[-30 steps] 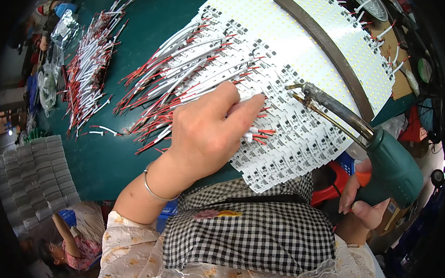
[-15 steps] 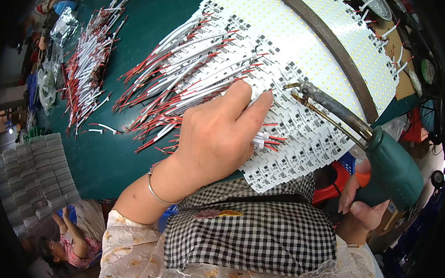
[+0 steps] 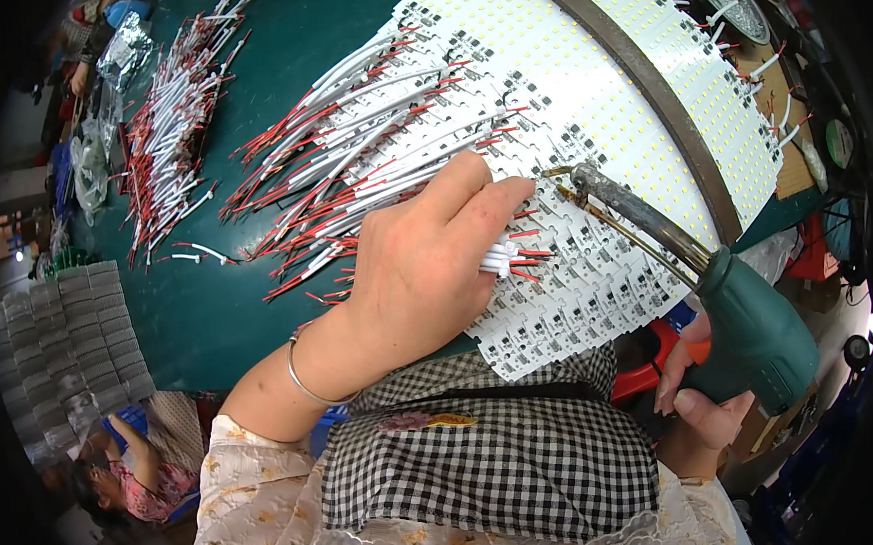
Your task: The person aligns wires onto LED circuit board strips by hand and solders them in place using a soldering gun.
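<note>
My left hand (image 3: 412, 264) is closed over the circuit boards, with a bunch of white wires with red and dark ends (image 3: 502, 260) sticking out below its fingers. Its thumb and forefinger pinch near a board's solder pads; what lies between them is hidden. In my right hand (image 3: 706, 412) is a green soldering gun (image 3: 765, 331), gripped by its handle. The gun's tip sits just right of my left fingertips, close over the boards. White strip-like circuit boards (image 3: 584, 295) fan out underneath, and several wires (image 3: 354, 169) lie across their left ends.
A dark curved bar (image 3: 642, 78) lies across the boards. On the green table (image 3: 205, 331), a heap of wires (image 3: 172, 138) is at the left. Grey stacked parts (image 3: 64, 337) stand at the left edge, near another person (image 3: 148, 480). A metal dish (image 3: 732, 1) is at the far right.
The soldering gun has shifted slightly left, its tip nearer my left fingertips. My left hand has turned a little, and the wire ends below it have moved slightly left and up.
</note>
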Available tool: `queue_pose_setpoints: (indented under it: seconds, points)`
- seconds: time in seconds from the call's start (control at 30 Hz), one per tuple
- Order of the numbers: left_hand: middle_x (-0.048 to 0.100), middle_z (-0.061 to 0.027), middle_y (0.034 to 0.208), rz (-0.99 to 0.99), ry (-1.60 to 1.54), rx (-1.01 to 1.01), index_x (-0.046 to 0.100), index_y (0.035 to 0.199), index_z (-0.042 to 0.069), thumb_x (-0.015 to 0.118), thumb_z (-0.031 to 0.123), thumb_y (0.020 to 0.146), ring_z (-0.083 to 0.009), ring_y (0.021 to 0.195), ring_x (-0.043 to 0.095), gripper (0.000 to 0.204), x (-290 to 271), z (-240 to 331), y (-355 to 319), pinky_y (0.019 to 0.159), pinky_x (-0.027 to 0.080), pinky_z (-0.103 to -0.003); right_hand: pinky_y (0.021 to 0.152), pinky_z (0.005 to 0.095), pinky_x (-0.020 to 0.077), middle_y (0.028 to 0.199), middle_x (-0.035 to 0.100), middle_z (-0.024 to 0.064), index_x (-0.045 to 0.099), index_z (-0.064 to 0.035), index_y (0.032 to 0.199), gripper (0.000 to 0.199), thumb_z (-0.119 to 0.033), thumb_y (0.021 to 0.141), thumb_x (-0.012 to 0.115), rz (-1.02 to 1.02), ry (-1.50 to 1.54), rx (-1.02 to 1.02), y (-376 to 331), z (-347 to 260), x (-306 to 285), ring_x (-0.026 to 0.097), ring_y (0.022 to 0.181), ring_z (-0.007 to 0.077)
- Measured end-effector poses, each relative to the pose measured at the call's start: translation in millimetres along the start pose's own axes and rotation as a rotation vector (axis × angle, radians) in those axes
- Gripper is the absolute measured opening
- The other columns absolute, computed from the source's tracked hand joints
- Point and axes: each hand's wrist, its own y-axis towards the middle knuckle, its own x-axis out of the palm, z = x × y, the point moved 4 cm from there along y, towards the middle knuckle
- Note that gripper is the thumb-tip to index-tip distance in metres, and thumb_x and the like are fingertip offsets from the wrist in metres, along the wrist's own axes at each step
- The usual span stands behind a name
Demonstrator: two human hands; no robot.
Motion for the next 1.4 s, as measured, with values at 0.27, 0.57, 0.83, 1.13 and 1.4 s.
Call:
queue_pose_setpoints:
  seconds: [0.27,0.57,0.83,1.13,1.4]
  points:
    - [0.055,-0.0092,0.081,-0.022,0.023,-0.016,0.065,0.105,0.003,0.061,-0.015,0.055,-0.0216,0.065,0.058,0.053,0.3,0.4,-1.8,0.052,0.047,-0.029,0.037,0.0226,0.0423,0.066,0.057,0.0162,0.045,0.0136,0.112,0.061,-0.016,0.07,0.077,0.065,-0.04,-0.003,-1.1,1.4,2.4,0.051,0.044,0.0141]
    - [0.056,-0.0094,0.083,-0.021,0.063,0.027,0.066,0.107,0.004,0.059,-0.015,0.052,-0.0217,0.063,0.057,0.058,1.1,0.9,-3.0,0.05,0.046,-0.03,0.038,0.0224,0.0433,0.071,0.057,0.0175,0.042,0.0162,0.117,0.066,-0.014,0.07,0.076,0.094,-0.061,0.057,-1.3,-0.7,4.1,0.051,0.044,0.0139]
    - [0.056,-0.0096,0.082,-0.018,0.042,0.038,0.066,0.107,0.003,0.059,-0.015,0.051,-0.0209,0.063,0.057,0.06,2.4,0.3,-3.7,0.049,0.045,-0.029,0.042,0.022,0.0438,0.073,0.057,0.0175,0.038,0.0142,0.128,0.072,-0.009,0.069,0.072,0.115,-0.116,0.09,-6.5,-10.4,10.4,0.051,0.047,0.014]
    - [0.057,-0.0078,0.08,0.024,0.071,0.085,0.065,0.107,0.004,0.066,-0.011,0.054,-0.0197,0.059,0.056,0.055,3.8,0.5,-4.1,0.045,0.044,-0.029,0.043,0.0229,0.044,0.074,0.057,0.017,0.046,0.0118,0.117,0.058,-0.007,0.067,0.07,0.099,-0.156,0.116,-7.3,-16.5,9.3,0.052,0.049,0.0148]
    - [0.058,-0.0084,0.081,0.011,0.069,0.07,0.065,0.107,0.004,0.065,-0.011,0.053,-0.0203,0.06,0.058,0.056,2.2,1.1,-6.0,0.045,0.045,-0.029,0.043,0.0225,0.0434,0.073,0.056,0.017,0.047,0.0099,0.109,0.049,-0.008,0.069,0.069,0.072,-0.155,0.118,-1.0,-17.9,15.0,0.051,0.048,0.0146]
